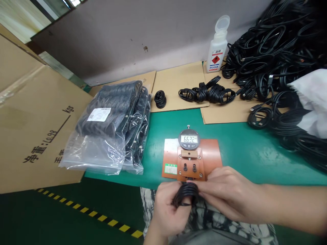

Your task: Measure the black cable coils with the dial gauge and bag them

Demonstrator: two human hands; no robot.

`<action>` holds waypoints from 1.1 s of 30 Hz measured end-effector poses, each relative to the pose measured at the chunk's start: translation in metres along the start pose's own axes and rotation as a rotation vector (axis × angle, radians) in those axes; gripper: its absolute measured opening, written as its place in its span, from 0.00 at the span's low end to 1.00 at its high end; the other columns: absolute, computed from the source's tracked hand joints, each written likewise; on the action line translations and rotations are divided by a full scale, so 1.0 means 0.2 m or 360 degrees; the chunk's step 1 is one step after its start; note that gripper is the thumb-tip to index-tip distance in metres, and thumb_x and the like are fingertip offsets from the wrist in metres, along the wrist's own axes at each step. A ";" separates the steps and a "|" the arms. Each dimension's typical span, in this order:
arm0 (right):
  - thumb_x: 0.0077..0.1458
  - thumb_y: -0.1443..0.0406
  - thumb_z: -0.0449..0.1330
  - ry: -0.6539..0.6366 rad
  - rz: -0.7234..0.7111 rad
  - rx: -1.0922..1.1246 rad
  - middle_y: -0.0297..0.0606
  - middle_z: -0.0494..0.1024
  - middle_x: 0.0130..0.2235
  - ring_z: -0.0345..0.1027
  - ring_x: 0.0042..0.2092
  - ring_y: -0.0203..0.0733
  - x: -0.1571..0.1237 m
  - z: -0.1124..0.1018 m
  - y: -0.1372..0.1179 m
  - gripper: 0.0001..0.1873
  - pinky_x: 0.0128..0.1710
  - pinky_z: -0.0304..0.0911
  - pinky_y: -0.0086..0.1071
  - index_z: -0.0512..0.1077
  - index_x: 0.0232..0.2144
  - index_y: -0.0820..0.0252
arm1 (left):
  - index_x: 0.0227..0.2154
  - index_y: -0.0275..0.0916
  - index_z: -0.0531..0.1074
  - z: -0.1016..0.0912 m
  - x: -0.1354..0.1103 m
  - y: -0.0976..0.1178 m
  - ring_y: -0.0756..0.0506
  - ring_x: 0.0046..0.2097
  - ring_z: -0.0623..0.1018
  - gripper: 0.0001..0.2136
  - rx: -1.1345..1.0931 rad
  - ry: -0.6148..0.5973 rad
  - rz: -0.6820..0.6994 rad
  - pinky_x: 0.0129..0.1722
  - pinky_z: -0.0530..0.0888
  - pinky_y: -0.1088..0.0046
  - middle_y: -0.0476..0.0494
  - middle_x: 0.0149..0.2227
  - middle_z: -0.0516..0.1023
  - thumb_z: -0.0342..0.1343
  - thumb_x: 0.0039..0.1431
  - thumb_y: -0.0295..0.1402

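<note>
A coiled black cable (187,193) is wrapped in the fingers of my left hand (167,209), just off the table's front edge. The fingers of my right hand (227,190) are closed together, their tips pressed against the right side of the coil. Just beyond it sits a digital dial gauge (189,139) on an orange-brown fixture (211,153), digits showing on its screen. The cable's end meets the front edge of the fixture, partly hidden by my fingers.
Bagged black cables (109,109) lie left, beside a cardboard box (38,119). A small cable coil (160,99) and more coils (206,91) rest on cardboard sheets (178,78). A white bottle (217,47) with a raised cap stands behind, near a large cable heap (276,51) and white cloth (313,98).
</note>
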State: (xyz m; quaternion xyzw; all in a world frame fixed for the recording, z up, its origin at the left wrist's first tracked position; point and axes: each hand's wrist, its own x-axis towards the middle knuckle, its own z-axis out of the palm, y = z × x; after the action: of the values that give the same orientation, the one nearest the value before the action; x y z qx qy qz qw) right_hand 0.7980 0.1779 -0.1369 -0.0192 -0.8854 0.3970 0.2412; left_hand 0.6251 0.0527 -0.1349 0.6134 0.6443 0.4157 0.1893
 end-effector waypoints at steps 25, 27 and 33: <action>0.66 0.71 0.50 -0.0048 0.0045 0.0026 0.33 0.74 0.25 0.65 0.24 0.39 0.00 -0.01 -0.01 0.17 0.23 0.54 0.33 0.69 0.54 0.62 | 0.19 0.39 0.65 0.01 0.00 -0.02 0.50 0.20 0.68 0.12 -0.0060 -0.0071 -0.0048 0.22 0.61 0.73 0.49 0.17 0.67 0.50 0.57 0.31; 0.66 0.71 0.50 -0.0033 0.0034 0.0021 0.33 0.74 0.24 0.65 0.23 0.39 0.00 -0.01 -0.01 0.17 0.22 0.54 0.33 0.69 0.54 0.63 | 0.19 0.39 0.65 0.01 0.00 -0.02 0.50 0.19 0.67 0.12 -0.0075 -0.0082 -0.0044 0.22 0.60 0.73 0.49 0.17 0.67 0.50 0.57 0.31; 0.65 0.72 0.51 0.0030 -0.0048 0.0106 0.33 0.75 0.24 0.65 0.23 0.38 0.00 -0.01 -0.02 0.16 0.23 0.52 0.32 0.69 0.53 0.61 | 0.21 0.37 0.69 0.01 -0.04 0.02 0.48 0.22 0.70 0.13 -0.0182 -0.0069 -0.0169 0.24 0.64 0.73 0.47 0.20 0.70 0.50 0.61 0.33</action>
State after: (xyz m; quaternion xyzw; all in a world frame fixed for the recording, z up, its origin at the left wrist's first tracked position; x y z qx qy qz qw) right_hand 0.7990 0.1770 -0.1338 -0.0016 -0.8695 0.4224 0.2561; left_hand 0.6303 0.0460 -0.1343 0.5754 0.6469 0.4277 0.2597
